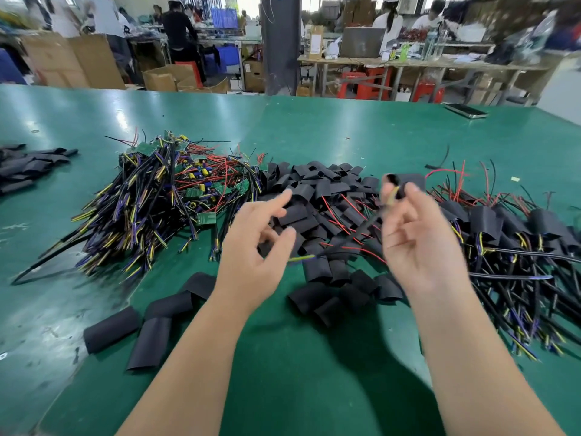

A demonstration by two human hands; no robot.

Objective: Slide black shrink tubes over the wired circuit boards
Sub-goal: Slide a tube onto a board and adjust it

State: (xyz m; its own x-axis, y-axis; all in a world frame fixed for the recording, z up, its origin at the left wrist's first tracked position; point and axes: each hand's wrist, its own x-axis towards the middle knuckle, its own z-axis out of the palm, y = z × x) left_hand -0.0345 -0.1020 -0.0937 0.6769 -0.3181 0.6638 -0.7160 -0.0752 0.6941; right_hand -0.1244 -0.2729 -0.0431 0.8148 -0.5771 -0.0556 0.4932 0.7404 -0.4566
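— So, what are the hands doing over the green worktable?

— Both are bare and held above the mat. The right hand, blurred, pinches a black shrink tube between thumb and forefinger. A wire lead runs out of that tube, down and to the left, and its yellow tip ends just beside the left hand. Whether a board sits inside the tube cannot be told.

— Does the left hand grip the lead?

— It holds nothing that shows. Its fingers are loosely curled, the forefinger stretched forward. Whether the thumb brushes the yellow tip cannot be told.

— And the stock?

— Three heaps lie across the middle of the table. On the left is a tangle of wired circuit boards, green boards among black, yellow, purple and red leads. In the centre, under and beyond the hands, is a heap of loose tubes. On the right is a pile of sleeved boards, their leads fanning toward the near edge.

— Anything else?

— A few flat tubes lie apart at the near left, and a small pile of tubes sits at the far-left edge. Behind the table are workers at benches, cardboard boxes and red stools.
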